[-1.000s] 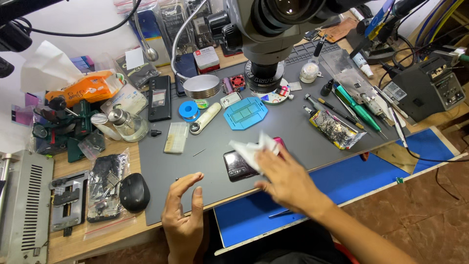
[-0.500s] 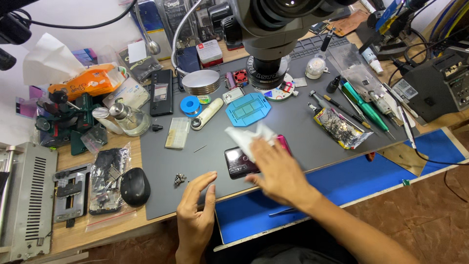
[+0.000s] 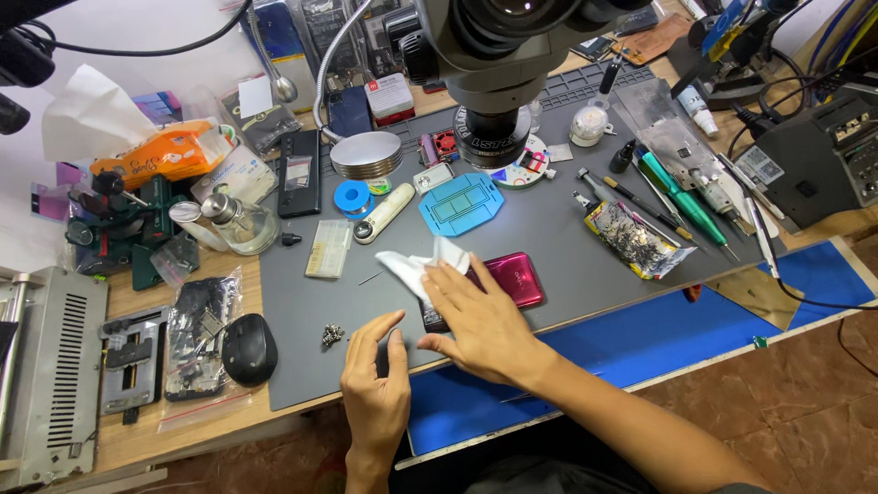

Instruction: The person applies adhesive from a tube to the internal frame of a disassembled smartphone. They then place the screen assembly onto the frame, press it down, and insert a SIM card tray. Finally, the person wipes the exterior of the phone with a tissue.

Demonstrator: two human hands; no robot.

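My right hand (image 3: 480, 320) lies flat on a white tissue (image 3: 416, 267), pressing it onto a dark red phone (image 3: 508, 279) that rests on the grey work mat (image 3: 567, 229). The hand hides the phone's near end. My left hand (image 3: 375, 380) hovers low over the mat's front edge, fingers curled and thumb apart, holding nothing. A small heap of screws (image 3: 332, 337) lies just to its left.
A microscope head (image 3: 498, 46) hangs over the mat's far side. A blue stencil tray (image 3: 462, 203), solder spool (image 3: 350, 197), foil bag (image 3: 636, 240) and screwdrivers (image 3: 690, 197) lie around. A black mouse (image 3: 249, 349) sits at left, a soldering station (image 3: 819, 160) at right.
My left hand has moved a little to the right, toward my right hand, and its fingers have curled. The right hand keeps pressing the tissue on the phone.
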